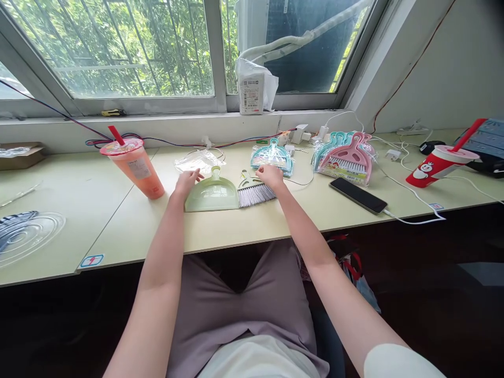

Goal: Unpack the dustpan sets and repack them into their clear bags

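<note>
A pale green dustpan [212,195] lies on the table in front of me, its short handle pointing to the window. My left hand [188,182] is at its left edge, fingers loosely apart; whether they touch the rim I cannot tell. Just right of the dustpan lies a matching green hand brush [254,196] with grey bristles toward me. My right hand [271,176] covers the brush's right end, its fingers pressed together on it. Behind that hand sits a wrapped blue dustpan set [271,156]. Crumpled clear plastic wrapping [199,160] lies behind the green dustpan.
A tall cup of pink drink [136,169] leans at left. Wrapped pink and blue dustpan sets [346,160], a charging phone [358,195] and a red cup [439,165] stand or lie at right. Cables and adapters [301,134] run along the wall; the table's front edge is close.
</note>
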`<action>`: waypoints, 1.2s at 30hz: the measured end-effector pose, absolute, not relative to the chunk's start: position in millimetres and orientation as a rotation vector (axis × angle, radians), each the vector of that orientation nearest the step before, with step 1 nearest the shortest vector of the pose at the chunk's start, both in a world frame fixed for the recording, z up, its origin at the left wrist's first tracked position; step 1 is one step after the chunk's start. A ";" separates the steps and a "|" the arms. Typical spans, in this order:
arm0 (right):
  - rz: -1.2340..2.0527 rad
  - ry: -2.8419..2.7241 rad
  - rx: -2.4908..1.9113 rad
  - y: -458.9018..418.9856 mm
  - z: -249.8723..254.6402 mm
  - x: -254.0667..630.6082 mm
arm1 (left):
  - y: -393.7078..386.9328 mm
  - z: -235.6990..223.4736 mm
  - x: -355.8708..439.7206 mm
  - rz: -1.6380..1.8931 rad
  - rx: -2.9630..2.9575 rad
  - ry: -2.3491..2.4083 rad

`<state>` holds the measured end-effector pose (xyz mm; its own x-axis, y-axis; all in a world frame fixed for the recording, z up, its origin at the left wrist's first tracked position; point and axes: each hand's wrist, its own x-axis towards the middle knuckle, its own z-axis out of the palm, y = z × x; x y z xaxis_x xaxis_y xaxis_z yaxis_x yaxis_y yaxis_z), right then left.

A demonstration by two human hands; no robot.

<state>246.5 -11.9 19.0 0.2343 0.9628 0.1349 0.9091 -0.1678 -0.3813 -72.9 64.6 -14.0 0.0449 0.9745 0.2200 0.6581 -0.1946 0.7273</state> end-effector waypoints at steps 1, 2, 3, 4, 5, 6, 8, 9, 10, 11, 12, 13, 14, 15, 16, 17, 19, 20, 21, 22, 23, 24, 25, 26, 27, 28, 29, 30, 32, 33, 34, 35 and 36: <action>0.143 -1.677 -2.119 -12.3 19.6 246.3 | 63.4 -12.3 -74.7 1.010 1.873 1.687; 0.091 -1.628 -2.094 -12.8 20.3 246.1 | 62.0 -10.5 -76.7 1.051 1.855 1.737; 0.052 -1.585 -2.061 -13.4 21.0 245.9 | 60.3 -8.5 -78.5 1.101 1.842 1.785; 0.030 -1.550 -2.024 -14.0 21.8 245.7 | 58.5 -6.4 -80.1 1.153 1.834 1.823; 0.022 -1.523 -1.988 -14.6 22.6 245.4 | 56.6 -4.5 -81.3 1.204 1.827 1.849; 0.023 -1.502 -1.957 -15.1 23.2 245.2 | 54.8 -2.7 -81.9 1.251 1.816 1.868; 0.032 -1.476 -1.919 -15.7 24.2 244.7 | 51.9 0.0 -81.7 1.318 1.786 1.893; 0.036 -1.470 -1.912 -15.7 24.4 244.6 | 50.9 0.8 -81.1 1.332 1.771 1.905; 0.038 -1.467 -1.911 -15.6 24.4 244.6 | 50.2 1.3 -80.3 1.336 1.762 1.917; 0.042 -1.470 -1.914 -15.5 24.3 244.6 | 49.9 1.5 -79.6 1.332 1.762 1.925; 0.046 -1.474 -1.918 -15.2 24.1 244.7 | 49.8 1.4 -78.9 1.324 1.771 1.929; 0.050 -1.478 -1.922 -14.9 23.9 244.7 | 49.9 1.1 -78.4 1.313 1.781 1.931; 0.053 -1.479 -1.926 -14.7 23.7 244.8 | 50.1 0.7 -78.1 1.305 1.793 1.931; 0.056 -1.480 -1.930 -14.4 23.5 244.9 | 50.4 0.2 -78.0 1.299 1.804 1.928; 0.060 -1.480 -1.934 -14.3 23.4 244.9 | 50.8 -0.4 -78.0 1.295 1.814 1.927; 0.064 -1.481 -1.939 -14.1 23.3 244.9 | 51.1 -0.9 -78.1 1.292 1.821 1.927; 0.072 -1.485 -1.952 -13.8 23.2 244.8 | 51.5 -1.8 -78.2 1.282 1.835 1.927; 0.075 -1.488 -1.959 -13.6 23.1 244.7 | 51.6 -2.2 -78.1 1.277 1.844 1.924; 0.076 -1.492 -1.966 -13.3 22.8 244.7 | 51.7 -2.4 -78.0 1.271 1.850 1.921; 0.077 -1.497 -1.972 -12.8 22.4 244.7 | 51.7 -2.5 -77.8 1.268 1.855 1.919; 0.079 -1.504 -1.976 -12.3 21.9 244.8 | 51.7 -2.6 -77.6 1.266 1.858 1.918; 0.082 -1.511 -1.979 -11.7 21.2 244.8 | 51.7 -2.6 -77.4 1.264 1.861 1.919; 0.086 -1.518 -1.981 -11.0 20.4 244.9 | 51.7 -2.5 -77.2 1.261 1.864 1.920; 0.089 -1.525 -1.982 -10.3 19.5 245.0 | 51.6 -2.4 -76.9 1.255 1.865 1.922; 0.090 -1.533 -1.984 -9.7 18.7 245.0 | 51.5 -2.3 -76.7 1.247 1.866 1.924; 0.088 -1.541 -1.985 -9.2 17.9 245.1 | 51.3 -2.1 -76.5 1.239 1.866 1.924; 0.087 -1.551 -1.988 -8.8 17.1 245.1 | 51.1 -1.8 -76.2 1.234 1.866 1.923; 0.085 -1.561 -1.991 -8.5 16.5 245.0 | 50.8 -1.6 -75.9 1.234 1.867 1.921; 0.084 -1.582 -2.000 -8.3 15.7 244.9 | 50.1 -1.1 -75.4 1.239 1.867 1.921; 0.086 -1.591 -2.008 -8.3 15.6 244.8 | 49.9 -1.0 -75.1 1.242 1.866 1.921; 0.087 -1.599 -2.016 -8.2 15.6 244.7 | 49.7 -0.9 -74.9 1.242 1.866 1.923; 0.087 -1.607 -2.023 -8.2 15.7 244.6 | 49.7 -0.9 -74.8 1.239 1.867 1.926; 0.086 -1.614 -2.030 -8.1 15.9 244.6 | 49.6 -1.0 -74.8 1.235 1.868 1.929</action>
<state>244.6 -8.1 15.9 0.2808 0.9194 0.2754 0.8850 -0.1370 -0.4450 -74.8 49.6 -1.0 -0.1910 0.8952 0.4027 0.7406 -0.1378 0.6576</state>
